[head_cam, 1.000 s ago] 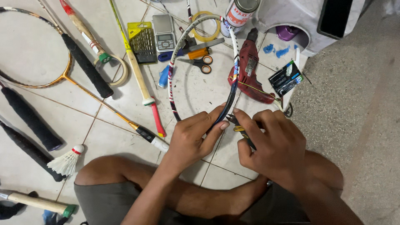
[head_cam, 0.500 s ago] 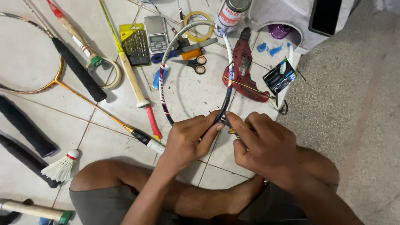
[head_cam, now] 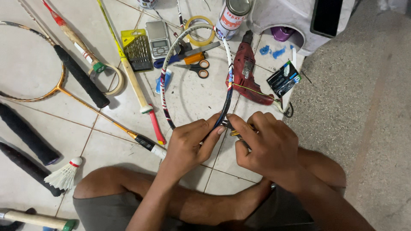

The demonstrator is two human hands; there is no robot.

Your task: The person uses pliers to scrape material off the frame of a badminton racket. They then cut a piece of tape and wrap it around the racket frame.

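Beside red drill (head_cam: 247, 72): black card packet (head_cam: 283, 78); hands (head_cam: 188, 143) (head_cam: 267, 145) grasp racket frame (head_cam: 165, 81).

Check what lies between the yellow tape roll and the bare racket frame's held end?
Head view: orange-handled scissors, then bare floor tile inside the unstrung racket frame, down from the yellow tape roll.

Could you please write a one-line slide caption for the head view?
Both hands, left and right, grip an unstrung racket frame above a tiled floor strewn with tools.
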